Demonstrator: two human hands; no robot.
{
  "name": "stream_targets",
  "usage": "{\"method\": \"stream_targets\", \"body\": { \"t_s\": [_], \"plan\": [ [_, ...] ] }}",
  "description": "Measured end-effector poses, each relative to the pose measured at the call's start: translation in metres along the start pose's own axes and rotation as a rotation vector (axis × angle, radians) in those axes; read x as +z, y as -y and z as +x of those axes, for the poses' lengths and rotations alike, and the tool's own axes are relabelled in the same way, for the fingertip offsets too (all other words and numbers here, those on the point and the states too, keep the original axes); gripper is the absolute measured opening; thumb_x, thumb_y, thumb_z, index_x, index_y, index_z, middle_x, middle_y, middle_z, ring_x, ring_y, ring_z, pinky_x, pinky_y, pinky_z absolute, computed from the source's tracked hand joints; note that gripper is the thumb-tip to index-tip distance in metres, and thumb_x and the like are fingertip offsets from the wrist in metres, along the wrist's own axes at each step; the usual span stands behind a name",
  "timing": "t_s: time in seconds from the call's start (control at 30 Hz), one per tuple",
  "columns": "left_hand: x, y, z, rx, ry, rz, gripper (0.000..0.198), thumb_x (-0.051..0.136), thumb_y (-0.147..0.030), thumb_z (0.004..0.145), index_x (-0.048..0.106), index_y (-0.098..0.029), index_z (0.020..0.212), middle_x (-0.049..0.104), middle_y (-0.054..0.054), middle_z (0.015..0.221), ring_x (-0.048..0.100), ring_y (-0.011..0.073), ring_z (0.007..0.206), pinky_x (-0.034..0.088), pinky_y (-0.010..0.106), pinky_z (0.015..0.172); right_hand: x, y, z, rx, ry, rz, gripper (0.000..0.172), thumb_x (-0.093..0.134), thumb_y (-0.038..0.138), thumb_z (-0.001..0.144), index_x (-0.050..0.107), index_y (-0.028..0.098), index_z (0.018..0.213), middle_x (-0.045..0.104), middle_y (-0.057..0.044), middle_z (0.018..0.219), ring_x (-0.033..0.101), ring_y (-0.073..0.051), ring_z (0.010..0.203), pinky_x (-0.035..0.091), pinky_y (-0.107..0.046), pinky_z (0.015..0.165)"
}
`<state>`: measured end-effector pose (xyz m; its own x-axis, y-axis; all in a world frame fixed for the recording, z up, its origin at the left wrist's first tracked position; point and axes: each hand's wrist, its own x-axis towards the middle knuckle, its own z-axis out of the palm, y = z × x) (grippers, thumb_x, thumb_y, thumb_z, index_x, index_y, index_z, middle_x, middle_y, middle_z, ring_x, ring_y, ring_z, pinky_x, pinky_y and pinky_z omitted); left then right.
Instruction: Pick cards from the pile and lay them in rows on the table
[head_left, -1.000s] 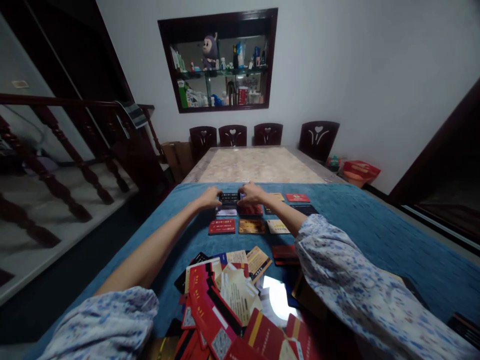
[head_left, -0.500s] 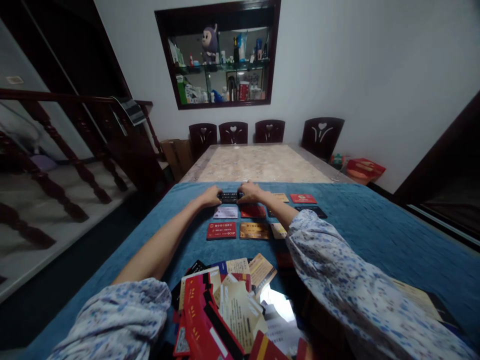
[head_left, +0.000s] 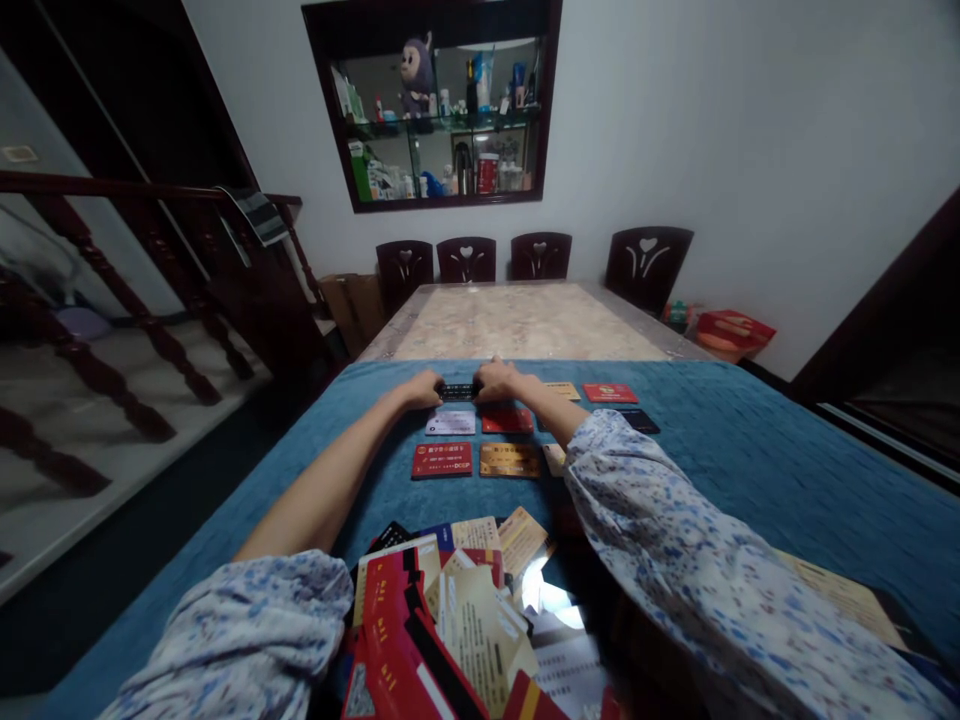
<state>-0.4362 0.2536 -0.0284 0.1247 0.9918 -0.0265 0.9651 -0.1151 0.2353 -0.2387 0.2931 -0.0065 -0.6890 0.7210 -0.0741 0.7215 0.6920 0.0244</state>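
A black card [head_left: 458,393] with pale print lies at the far left of the laid-out cards. My left hand [head_left: 424,390] grips its left end, and my right hand [head_left: 495,381] closes on its right end. Just below it are a white card [head_left: 450,423] and a red card [head_left: 507,420]. Nearer sit a red printed card [head_left: 442,460] and a gold card [head_left: 509,460], side by side. My right forearm hides part of the cards on that side.
A loose heap of mixed cards [head_left: 472,620] lies close to me on the blue cloth [head_left: 750,450]. Another red card [head_left: 610,393] and a black card [head_left: 637,420] are at the right. Beyond the cloth stretches a marble-patterned tabletop [head_left: 510,320], with chairs [head_left: 649,265] behind.
The camera view has shifted slightly. Both hands stay at the ends of the black card, my right hand a little further over it.
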Motion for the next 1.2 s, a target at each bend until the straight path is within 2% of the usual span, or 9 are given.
{"method": "stream_targets", "body": {
  "t_s": [0.37, 0.5, 0.67, 0.83, 0.97, 1.07, 1.2],
  "plan": [
    [0.003, 0.0, 0.004, -0.055, -0.011, -0.042, 0.025, 0.062, -0.011, 0.058, 0.072, -0.012, 0.082, 0.071, 0.007, 0.076, 0.066, 0.0257, 0.081, 0.053, 0.032, 0.075, 0.001, 0.0, 0.004, 0.004, -0.003, -0.013, 0.043, 0.069, 0.044, 0.077, 0.075, 0.022, 0.112, 0.064, -0.015, 0.13, 0.047, -0.039, 0.127, 0.046, -0.047, 0.096],
    [0.005, 0.0, 0.001, -0.054, -0.055, -0.046, 0.032, 0.063, -0.011, 0.058, 0.072, -0.011, 0.089, 0.072, 0.008, 0.084, 0.067, 0.026, 0.085, 0.054, 0.032, 0.078, 0.001, 0.0, 0.0, -0.016, -0.02, -0.023, 0.046, 0.067, 0.044, 0.079, 0.073, 0.02, 0.117, 0.063, -0.017, 0.131, 0.047, -0.039, 0.127, 0.046, -0.045, 0.095],
    [0.01, 0.003, -0.003, -0.051, -0.151, -0.047, 0.045, 0.066, -0.012, 0.058, 0.07, -0.013, 0.104, 0.073, 0.012, 0.099, 0.067, 0.0305, 0.098, 0.054, 0.035, 0.086, -0.001, -0.007, -0.014, -0.052, -0.062, -0.032, 0.051, 0.065, 0.046, 0.08, 0.069, 0.02, 0.124, 0.06, -0.018, 0.134, 0.045, -0.039, 0.128, 0.045, -0.045, 0.095],
    [0.013, 0.0, -0.01, -0.092, -0.243, -0.04, 0.047, 0.064, -0.008, 0.059, 0.068, -0.012, 0.106, 0.072, 0.014, 0.099, 0.067, 0.0298, 0.098, 0.054, 0.035, 0.088, -0.006, -0.023, -0.037, -0.056, -0.113, -0.029, 0.048, 0.063, 0.042, 0.085, 0.066, 0.021, 0.128, 0.062, -0.015, 0.133, 0.047, -0.035, 0.126, 0.044, -0.041, 0.093],
    [0.013, -0.009, -0.022, -0.125, -0.289, -0.032, 0.042, 0.057, -0.007, 0.069, 0.065, -0.011, 0.11, 0.069, 0.015, 0.104, 0.065, 0.0262, 0.1, 0.051, 0.036, 0.092, -0.01, -0.037, -0.065, -0.053, -0.142, 0.008, 0.036, 0.06, 0.036, 0.088, 0.071, 0.021, 0.119, 0.069, -0.011, 0.122, 0.055, -0.028, 0.116, 0.043, -0.032, 0.086],
    [0.01, -0.023, -0.033, -0.138, -0.354, -0.025, 0.03, 0.054, -0.013, 0.079, 0.064, -0.012, 0.107, 0.068, 0.013, 0.108, 0.062, 0.0228, 0.103, 0.047, 0.035, 0.096, -0.013, -0.045, -0.09, -0.031, -0.156, 0.008, 0.027, 0.058, 0.029, 0.09, 0.074, 0.02, 0.11, 0.073, -0.008, 0.115, 0.06, -0.024, 0.109, 0.042, -0.028, 0.082],
    [0.007, -0.052, -0.047, -0.09, -0.428, -0.054, 0.017, 0.051, -0.019, 0.085, 0.066, -0.015, 0.091, 0.069, 0.01, 0.101, 0.061, 0.0209, 0.098, 0.046, 0.034, 0.095, -0.018, -0.051, -0.128, 0.013, -0.181, -0.002, 0.027, 0.053, 0.032, 0.094, 0.075, 0.019, 0.104, 0.075, -0.011, 0.11, 0.064, -0.023, 0.101, 0.04, -0.027, 0.074]
  ]
}}
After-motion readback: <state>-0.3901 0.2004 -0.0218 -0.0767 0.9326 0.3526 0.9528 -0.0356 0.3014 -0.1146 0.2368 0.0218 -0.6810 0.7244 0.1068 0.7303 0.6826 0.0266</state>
